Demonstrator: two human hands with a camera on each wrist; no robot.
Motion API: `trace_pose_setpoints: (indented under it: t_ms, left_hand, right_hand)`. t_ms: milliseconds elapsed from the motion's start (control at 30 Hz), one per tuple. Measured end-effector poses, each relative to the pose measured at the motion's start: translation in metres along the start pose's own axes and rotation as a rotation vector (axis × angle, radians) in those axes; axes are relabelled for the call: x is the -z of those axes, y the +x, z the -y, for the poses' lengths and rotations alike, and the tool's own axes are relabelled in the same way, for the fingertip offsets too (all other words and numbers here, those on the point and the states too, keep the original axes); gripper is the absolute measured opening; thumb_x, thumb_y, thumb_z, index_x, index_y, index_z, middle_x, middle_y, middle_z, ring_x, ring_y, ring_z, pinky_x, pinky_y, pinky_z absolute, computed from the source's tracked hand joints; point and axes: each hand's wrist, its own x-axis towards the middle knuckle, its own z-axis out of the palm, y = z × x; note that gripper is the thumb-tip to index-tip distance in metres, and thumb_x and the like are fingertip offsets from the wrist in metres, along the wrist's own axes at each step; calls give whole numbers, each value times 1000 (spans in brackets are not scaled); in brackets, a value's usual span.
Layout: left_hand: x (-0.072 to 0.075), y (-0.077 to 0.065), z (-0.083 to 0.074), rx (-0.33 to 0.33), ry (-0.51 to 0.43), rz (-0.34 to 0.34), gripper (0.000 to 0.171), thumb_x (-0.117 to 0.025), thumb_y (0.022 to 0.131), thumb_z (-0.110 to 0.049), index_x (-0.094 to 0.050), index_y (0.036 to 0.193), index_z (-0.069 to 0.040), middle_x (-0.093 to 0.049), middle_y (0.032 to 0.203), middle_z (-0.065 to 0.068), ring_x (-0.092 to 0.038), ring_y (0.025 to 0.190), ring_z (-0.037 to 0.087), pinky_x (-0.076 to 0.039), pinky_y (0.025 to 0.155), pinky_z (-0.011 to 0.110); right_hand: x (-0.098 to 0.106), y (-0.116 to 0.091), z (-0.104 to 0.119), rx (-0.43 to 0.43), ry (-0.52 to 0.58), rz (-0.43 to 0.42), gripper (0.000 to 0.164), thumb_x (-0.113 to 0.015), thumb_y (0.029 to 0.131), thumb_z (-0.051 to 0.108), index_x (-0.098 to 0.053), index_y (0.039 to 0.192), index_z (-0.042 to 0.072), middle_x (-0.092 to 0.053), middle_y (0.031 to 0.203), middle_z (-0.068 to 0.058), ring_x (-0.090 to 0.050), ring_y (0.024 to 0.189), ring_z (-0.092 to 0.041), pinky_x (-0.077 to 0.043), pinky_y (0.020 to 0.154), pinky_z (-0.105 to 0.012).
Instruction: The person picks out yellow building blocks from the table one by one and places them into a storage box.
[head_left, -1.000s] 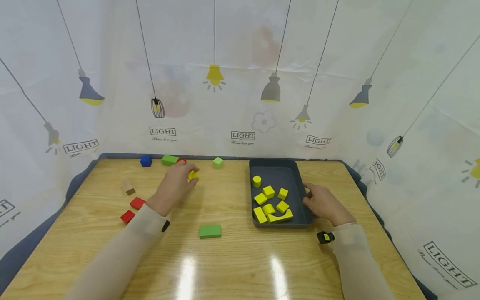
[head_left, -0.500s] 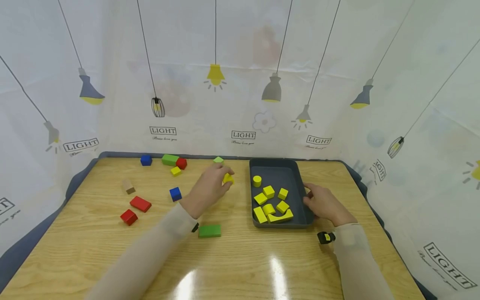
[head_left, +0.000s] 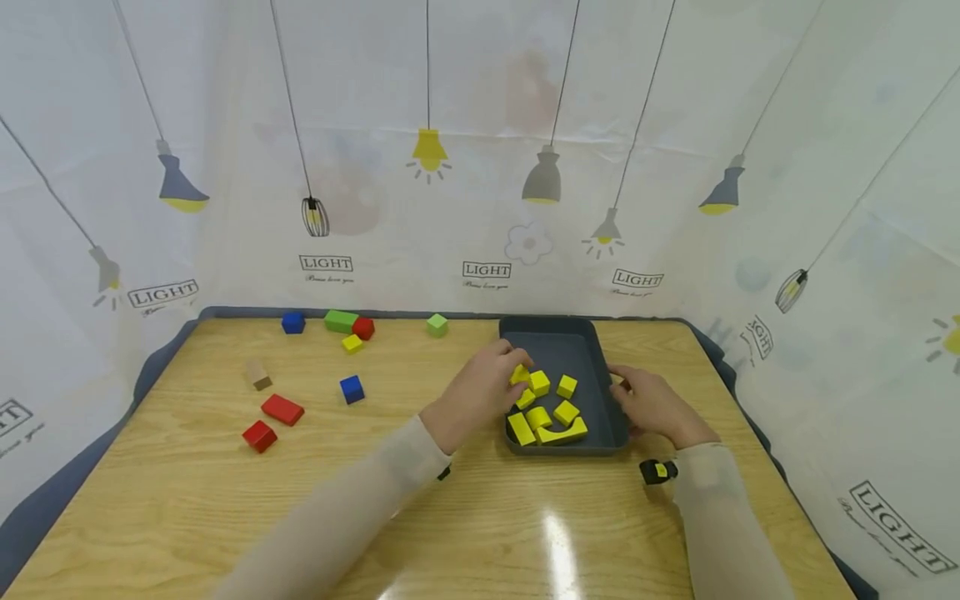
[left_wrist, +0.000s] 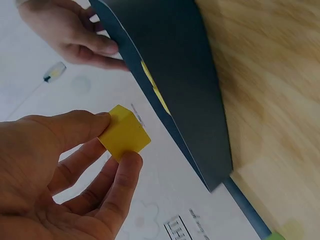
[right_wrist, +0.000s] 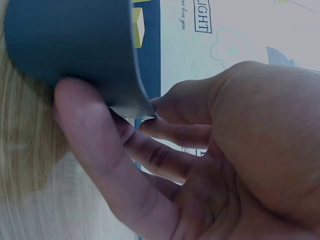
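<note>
My left hand [head_left: 474, 393] is over the left side of a dark grey tray [head_left: 558, 348]. Between its thumb and fingertips it pinches a yellow block [left_wrist: 124, 131], held above the rim in the left wrist view. Inside the tray lie several yellow blocks, among them an arch-shaped one [head_left: 562, 432], a cube [head_left: 567, 386] and a rounded one [head_left: 537, 417]. At the tray's right side my right hand [head_left: 658, 407] grips the wall, with the thumb at the rim and a finger [right_wrist: 95, 145] against the outside in the right wrist view.
On the table's left lie two red blocks [head_left: 282, 409], a blue cube [head_left: 352, 389], a tan block [head_left: 258, 375] and a small yellow block [head_left: 352, 343]. Along the back edge are blue [head_left: 293, 322], green [head_left: 341, 321], red [head_left: 363, 327] and light green [head_left: 437, 325] blocks. A printed curtain hangs behind.
My left hand has carried the yellow block rightward from the back left of the table to the tray. The left arm now covers the flat green block. My right hand stays at the tray.
</note>
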Motion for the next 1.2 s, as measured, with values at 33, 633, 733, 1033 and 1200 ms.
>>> trace_pose_setpoints:
  t_ms: [33, 633, 733, 1033, 1200]
  left_hand:
    - [-2, 1, -5, -11, -1, 4, 30, -77, 91, -20, -68, 119, -14, -56, 104, 0, -50, 83, 10, -47, 71, 16]
    - [-50, 22, -75, -178, -21, 86, 30, -75, 93, -23, -68, 121, -14, -56, 104, -5, -49, 85, 3, -42, 71, 6]
    - [-57, 25, -81, -174, -25, 107, 32, -75, 92, -22, -68, 122, -13, -57, 106, -5, -50, 85, 2, -41, 69, 5]
    - [-67, 24, -87, -152, -8, 153, 38, -78, 91, -29, -66, 123, -13, -61, 110, -5, -57, 90, 3, -45, 73, 8]
    - [-59, 18, -78, -127, 3, 124, 36, -76, 92, -32, -67, 123, -16, -60, 110, -6, -56, 90, 3, -45, 71, 8]
  right_hand:
    - [0, 0, 0, -5, 1, 1, 49, -44, 109, 16, -33, 156, 8, -62, 112, -18, -63, 65, -24, -57, 54, -36]
    - [1, 1, -2, 0, 33, 36, 50, -44, 109, 18, -31, 156, 5, -61, 119, -21, -64, 67, -25, -58, 57, -37]
    - [2, 0, -2, -2, 41, 34, 51, -44, 109, 19, -31, 155, 4, -61, 119, -21, -66, 68, -23, -58, 58, -37]
    - [2, -1, -1, -9, 65, 39, 51, -44, 109, 16, -30, 156, 3, -61, 116, -20, -67, 75, -23, -58, 59, -37]
    - [1, -1, -1, -2, 58, 37, 50, -43, 109, 15, -31, 155, 3, -61, 116, -21, -67, 73, -22, -58, 58, -37]
